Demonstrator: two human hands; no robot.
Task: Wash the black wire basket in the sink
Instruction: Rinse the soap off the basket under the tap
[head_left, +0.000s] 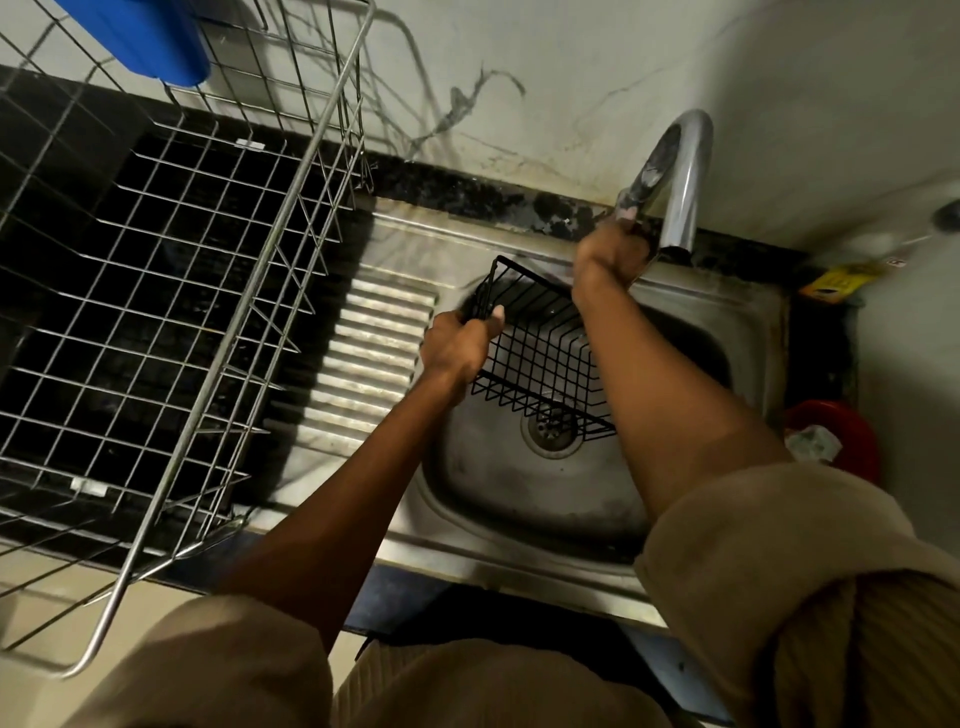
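The black wire basket (543, 358) hangs tilted over the steel sink (524, 488), above the drain (555, 427). My left hand (457, 345) grips the basket's left rim, thumb over the wire. My right hand (610, 254) is curled round the tap handle at the base of the curved steel faucet (680, 182), behind the basket. My right forearm crosses in front of the basket's right side and hides it. I cannot tell whether water is running.
A large silver wire dish rack (171, 291) stands on the black counter to the left, beside the ribbed drainboard (374, 358). A blue object (140, 36) sits at the rack's far end. A red bowl (836, 436) and a yellow packet (836, 283) lie right of the sink.
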